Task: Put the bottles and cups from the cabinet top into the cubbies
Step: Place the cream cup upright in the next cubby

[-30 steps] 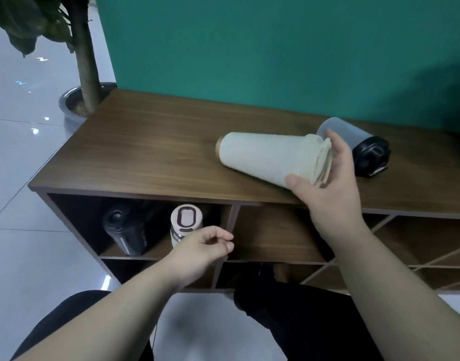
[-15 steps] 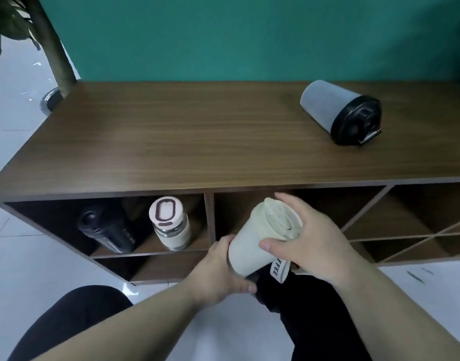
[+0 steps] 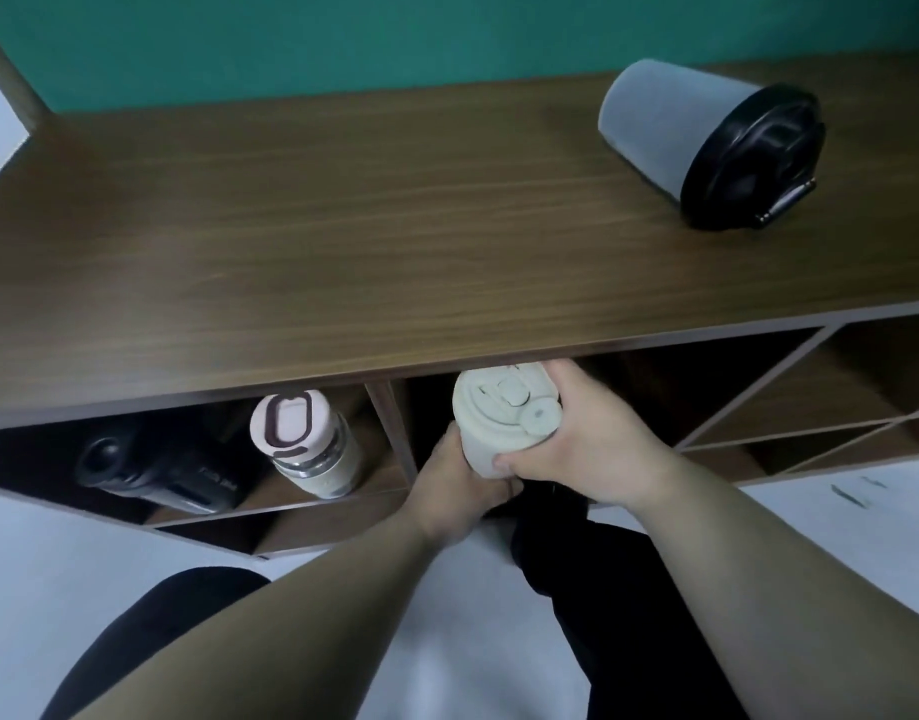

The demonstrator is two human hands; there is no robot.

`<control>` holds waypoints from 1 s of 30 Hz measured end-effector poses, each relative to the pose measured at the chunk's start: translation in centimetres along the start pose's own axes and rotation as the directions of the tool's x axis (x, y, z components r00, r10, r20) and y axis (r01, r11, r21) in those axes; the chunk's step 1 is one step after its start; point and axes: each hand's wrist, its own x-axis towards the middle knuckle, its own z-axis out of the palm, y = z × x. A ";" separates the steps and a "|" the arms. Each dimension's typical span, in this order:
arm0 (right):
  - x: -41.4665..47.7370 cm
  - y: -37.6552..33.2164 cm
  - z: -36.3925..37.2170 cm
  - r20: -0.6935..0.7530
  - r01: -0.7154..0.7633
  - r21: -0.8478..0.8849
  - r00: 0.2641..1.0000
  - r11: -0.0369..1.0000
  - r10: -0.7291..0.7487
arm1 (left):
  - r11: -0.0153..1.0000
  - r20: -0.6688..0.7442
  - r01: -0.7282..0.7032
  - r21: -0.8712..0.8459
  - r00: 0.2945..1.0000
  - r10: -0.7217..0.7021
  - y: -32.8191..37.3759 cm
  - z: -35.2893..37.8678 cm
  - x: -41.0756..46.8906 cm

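1. Cream cup (image 3: 501, 423): upright, lid toward the camera, at the mouth of the second upper cubby (image 3: 628, 402), directly under the front edge of the cabinet top (image 3: 343, 226).
2. Right hand (image 3: 582, 449): wrapped around the right side of the cream cup, with the thumb low on the cup front and the fingers at the lid rim.
3. Left hand (image 3: 457, 491): closed on the lower left part of the same cup, supporting it from beneath and beside.
4. Grey cup (image 3: 706, 148): lies on its side at the right rear of the cabinet top, black lid facing front right, well apart from both hands.
5. Left upper cubby (image 3: 187, 433): holds two items.
   - Black bottle (image 3: 155, 472): lies tilted at the left.
   - Glass bottle (image 3: 306, 439): pale lid with a dark oval ring, stands just beside the black bottle, near the divider (image 3: 392, 428).
6. Right of the second cubby, thin panels cross diagonally to form the compartments.
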 end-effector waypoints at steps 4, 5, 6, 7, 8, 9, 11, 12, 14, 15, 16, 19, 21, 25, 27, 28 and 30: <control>2.2 1.0 0.9 -0.051 -0.022 -0.050 0.999 0.999 0.019 | 0.998 -0.065 0.042 -0.051 0.997 -0.045 0.6 0.0 0.3; 2.4 1.0 1.1 -0.053 -0.022 -0.061 0.998 0.998 0.019 | 0.998 -0.071 0.046 -0.035 0.996 -0.048 0.6 0.1 0.4; 2.6 0.9 1.5 -0.051 -0.017 -0.068 0.999 0.998 0.013 | 0.998 -0.076 0.053 -0.026 0.996 -0.055 0.4 0.1 0.5; 2.7 0.8 1.8 -0.046 -0.007 -0.070 0.999 0.998 0.003 | 0.998 -0.081 0.058 -0.017 0.995 -0.059 0.3 0.2 0.6; 2.7 0.6 2.1 -0.042 0.005 -0.072 0.999 0.997 -0.008 | 0.998 -0.086 0.059 -0.004 0.995 -0.059 0.2 0.2 0.6; 2.8 0.5 2.3 -0.039 0.018 -0.074 0.999 0.997 -0.021 | 0.998 -0.095 0.066 0.014 0.993 -0.064 0.0 0.2 0.8; 3.1 0.6 2.6 -0.040 0.023 -0.072 0.999 0.997 -0.026 | 0.995 -0.125 0.083 0.056 0.989 -0.075 -0.6 0.3 1.1; 3.3 0.7 2.7 -0.046 0.013 -0.064 0.999 0.998 -0.016 | 0.994 -0.142 0.088 0.065 0.987 -0.078 -0.7 0.4 1.2; 3.4 1.0 2.9 -0.056 -0.002 -0.042 0.998 0.999 0.000 | 0.988 -0.175 0.128 0.080 0.978 -0.113 -1.2 0.7 1.3; 3.4 1.0 2.9 -0.062 -0.004 -0.033 0.998 0.999 0.001 | 0.986 -0.200 0.138 0.092 0.973 -0.117 -1.5 0.9 1.4; 3.3 1.0 3.0 -0.068 -0.002 -0.027 0.998 1.000 0.001 | 0.984 -0.225 0.145 0.103 0.967 -0.119 -1.7 1.0 1.4; 2.8 1.0 2.9 -0.083 -0.016 -0.004 0.996 1.000 0.016 | 0.979 -0.263 0.172 0.108 0.955 -0.139 -1.9 1.4 1.1; 2.6 1.1 2.8 -0.086 -0.037 0.002 0.996 0.999 0.037 | 0.975 -0.283 0.203 0.086 0.944 -0.171 -2.1 1.7 1.1; 2.4 1.4 2.9 -0.077 -0.054 0.002 0.996 0.999 0.054 | 0.972 -0.300 0.215 0.096 0.937 -0.178 -2.6 2.1 1.4; 2.4 1.5 2.9 -0.089 -0.047 0.000 0.995 0.999 0.047 | 0.975 -0.313 0.202 0.097 0.936 -0.162 -2.9 2.2 1.5; 2.4 1.5 2.9 -0.092 -0.047 -0.006 0.995 0.999 0.046 | 0.976 -0.320 0.195 0.099 0.935 -0.154 -3.0 2.2 1.6; 2.3 1.6 3.1 -0.117 -0.049 -0.004 0.992 0.999 0.048 | 0.977 -0.332 0.187 0.105 0.932 -0.143 -3.0 2.3 1.6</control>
